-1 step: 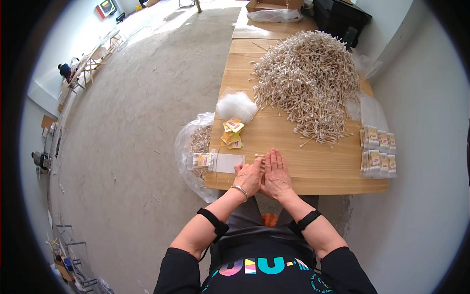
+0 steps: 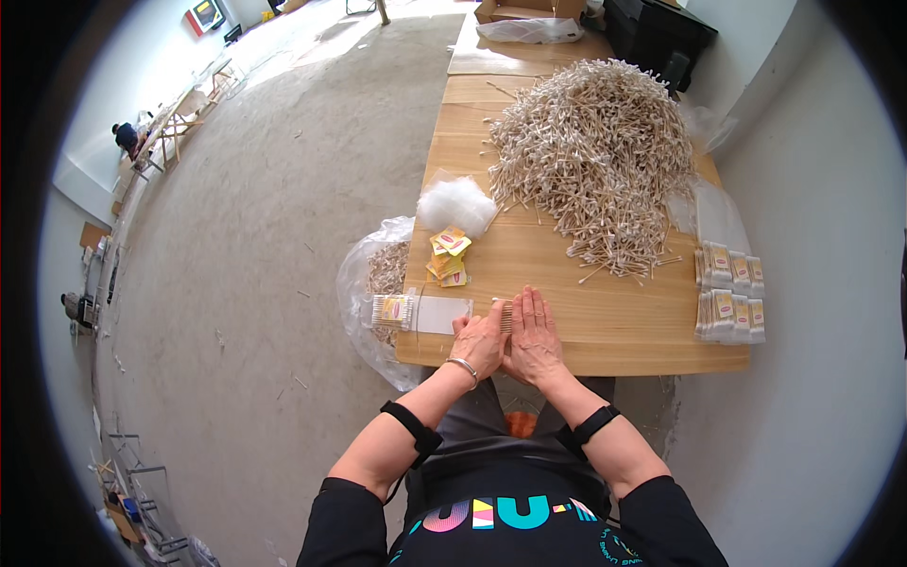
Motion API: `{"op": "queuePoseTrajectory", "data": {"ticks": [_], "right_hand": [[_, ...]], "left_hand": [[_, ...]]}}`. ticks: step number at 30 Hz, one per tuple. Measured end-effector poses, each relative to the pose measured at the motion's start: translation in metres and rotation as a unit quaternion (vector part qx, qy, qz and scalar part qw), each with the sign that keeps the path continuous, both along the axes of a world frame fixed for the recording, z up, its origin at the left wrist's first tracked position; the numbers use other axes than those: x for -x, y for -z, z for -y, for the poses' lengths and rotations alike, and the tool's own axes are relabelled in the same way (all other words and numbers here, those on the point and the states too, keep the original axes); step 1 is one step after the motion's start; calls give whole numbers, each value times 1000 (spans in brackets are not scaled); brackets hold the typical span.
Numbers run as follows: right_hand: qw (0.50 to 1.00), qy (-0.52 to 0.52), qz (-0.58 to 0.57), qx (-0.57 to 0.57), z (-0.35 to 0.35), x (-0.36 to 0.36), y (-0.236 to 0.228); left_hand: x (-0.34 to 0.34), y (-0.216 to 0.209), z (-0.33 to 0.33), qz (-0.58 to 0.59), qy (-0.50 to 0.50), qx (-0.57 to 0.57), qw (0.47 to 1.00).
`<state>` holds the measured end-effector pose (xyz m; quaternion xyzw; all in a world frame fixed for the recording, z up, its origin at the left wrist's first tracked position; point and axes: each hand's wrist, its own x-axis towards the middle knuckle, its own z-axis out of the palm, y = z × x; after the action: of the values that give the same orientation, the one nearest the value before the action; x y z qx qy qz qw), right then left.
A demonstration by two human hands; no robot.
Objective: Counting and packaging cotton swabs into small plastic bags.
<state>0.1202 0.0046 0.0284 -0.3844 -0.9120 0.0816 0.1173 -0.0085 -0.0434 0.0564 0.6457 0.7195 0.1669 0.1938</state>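
A small row of cotton swabs lies on the wooden table between my hands, near its front edge. My left hand is curled, its fingers pressed against the row from the left. Flat on the other side rests my right hand, fingers stretched out and side by side, its edge along the swabs. Left of my left hand lies a clear flat plastic bag. Beside that, a packed bundle of swabs with a yellow label card sits at the table's left edge. My palms hide part of the row.
A large heap of loose cotton swabs covers the far table. Yellow cards and a stack of clear bags lie at left. Filled packs stand at the right edge. A plastic sack of swabs is beside the table.
A swab that stuck out at the top left of the row now sits closer in line with the others. My hands have hardly moved.
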Motion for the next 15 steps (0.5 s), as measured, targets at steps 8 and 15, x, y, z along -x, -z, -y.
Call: {"op": "queuePoseTrajectory", "data": {"ticks": [8, 15], "right_hand": [[1000, 3, -20, -5, -1, 0, 3], [1000, -3, 8, 4, 5, 1, 4]], "left_hand": [[2, 3, -5, -5, -15, 18, 1000], [0, 8, -3, 2, -31, -5, 999]]}}
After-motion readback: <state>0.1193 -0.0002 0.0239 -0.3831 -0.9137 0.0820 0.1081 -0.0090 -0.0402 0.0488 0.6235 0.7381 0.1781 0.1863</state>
